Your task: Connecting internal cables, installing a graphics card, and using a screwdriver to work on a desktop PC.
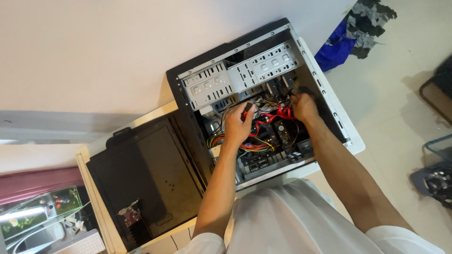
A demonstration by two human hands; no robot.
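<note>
A person in a white shirt leans over an open computer case that lies on its side on a white surface. Both arms reach down inside the case.

The left hand is closed around a small red and black plug at the end of a red cable. The plug sits between the thumb and the fingers, just under the metal drive racks. The red cable runs from that hand across to the other hand, over the green board at the bottom of the case.

The right hand is deeper in the case, near the dark far wall. Its fingers are bent and pinch something small by the black wires there. I cannot tell just what it holds, because the fingers hide it. The red cable ends right beside this hand.

A bunch of yellow, red and black wires lies under the left wrist.

Beside the case, on the same surface, lies the black side panel, flat and dark. A small red card rests on its near corner.

On the floor by the wall there is a blue cloth with a grey rag on top. In the lower left corner sits a glass fish tank and a white keyboard.
</note>
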